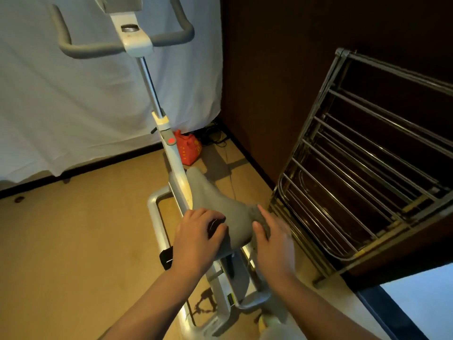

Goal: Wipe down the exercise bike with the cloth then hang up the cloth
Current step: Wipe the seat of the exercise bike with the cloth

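The exercise bike has a white frame (171,153), grey handlebars (169,39) at the top and a grey seat (220,204) near the bottom centre. My left hand (196,239) curls over the seat's left rear edge and grips it. A grey cloth (257,214) lies bunched on the seat's right side. My right hand (274,244) presses on it with straight fingers, thumb beside the cloth. Most of the cloth is hidden under that hand.
A metal drying rack (367,168) with several rails leans against the dark wooden wall on the right, close to the seat. A red bag (190,148) and cables lie on the floor behind the bike. A white sheet (61,106) hangs on the left.
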`<state>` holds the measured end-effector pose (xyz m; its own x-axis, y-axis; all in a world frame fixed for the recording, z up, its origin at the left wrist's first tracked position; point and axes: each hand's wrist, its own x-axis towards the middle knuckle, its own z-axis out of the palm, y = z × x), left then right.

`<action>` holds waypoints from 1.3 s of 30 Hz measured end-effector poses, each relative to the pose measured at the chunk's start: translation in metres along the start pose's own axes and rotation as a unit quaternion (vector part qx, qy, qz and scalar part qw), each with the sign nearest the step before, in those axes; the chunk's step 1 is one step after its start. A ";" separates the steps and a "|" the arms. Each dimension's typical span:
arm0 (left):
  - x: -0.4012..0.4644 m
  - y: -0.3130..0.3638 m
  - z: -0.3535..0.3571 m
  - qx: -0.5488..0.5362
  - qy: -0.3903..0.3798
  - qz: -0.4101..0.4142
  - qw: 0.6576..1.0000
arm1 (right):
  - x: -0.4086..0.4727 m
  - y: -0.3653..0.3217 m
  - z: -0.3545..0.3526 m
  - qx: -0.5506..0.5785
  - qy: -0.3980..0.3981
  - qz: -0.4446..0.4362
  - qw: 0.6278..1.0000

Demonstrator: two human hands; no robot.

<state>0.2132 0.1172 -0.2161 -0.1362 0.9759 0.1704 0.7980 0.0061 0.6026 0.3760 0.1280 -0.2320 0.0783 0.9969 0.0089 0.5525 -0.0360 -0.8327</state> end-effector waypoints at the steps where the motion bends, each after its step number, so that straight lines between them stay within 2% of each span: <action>1: -0.001 0.001 0.003 -0.003 0.014 -0.006 1.000 | 0.013 -0.001 -0.003 -0.020 -0.012 0.000 1.000; 3: -0.005 0.004 0.007 -0.012 0.038 -0.018 0.999 | 0.029 -0.003 -0.007 -0.064 -0.049 -0.005 0.997; 7: -0.007 0.008 0.014 -0.023 0.074 -0.049 0.996 | 0.032 -0.001 -0.016 -0.130 -0.118 -0.143 0.974; 8: -0.007 0.011 0.016 -0.026 0.082 -0.060 0.994 | 0.043 0.000 -0.018 -0.128 -0.141 -0.151 0.970; 12: -0.007 0.020 0.022 -0.035 0.104 -0.099 0.989 | 0.083 -0.002 -0.017 -0.088 -0.217 -0.082 0.969; 15: -0.010 0.023 0.025 -0.037 0.118 -0.113 0.986 | 0.065 -0.004 -0.022 -0.164 -0.196 -0.198 0.946; 17: -0.011 0.025 0.029 -0.043 0.136 -0.122 0.982 | 0.068 -0.002 -0.023 -0.145 -0.215 -0.242 0.935; 21: -0.010 0.031 0.036 -0.037 0.168 -0.142 0.975 | 0.104 -0.004 -0.016 -0.110 -0.278 -0.190 0.935; 23: -0.011 0.032 0.038 -0.032 0.169 -0.143 0.975 | 0.093 -0.005 -0.020 -0.138 -0.264 -0.251 0.921; 26: -0.016 0.034 0.039 -0.035 0.173 -0.134 0.975 | 0.075 -0.001 -0.028 -0.151 -0.260 -0.366 0.881; 31: -0.017 0.040 0.041 -0.023 0.180 -0.140 0.973 | 0.085 -0.004 -0.017 -0.119 -0.235 -0.313 0.912; 35: -0.022 0.039 0.041 0.002 0.154 -0.158 0.975 | 0.063 0.006 -0.020 -0.114 -0.242 -0.389 0.881; 36: -0.023 0.039 0.041 0.003 0.150 -0.160 0.976 | 0.070 0.005 -0.018 -0.110 -0.241 -0.379 0.887; 39: -0.024 0.037 0.040 0.000 0.144 -0.158 0.977 | 0.078 -0.001 -0.011 -0.072 -0.194 -0.281 0.937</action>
<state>0.2696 0.1023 -0.2289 -0.5342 0.8242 0.1879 0.6895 0.2962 0.6610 0.3909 0.2047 -0.2244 -0.5505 0.8108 0.1987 0.5245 0.5211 -0.6733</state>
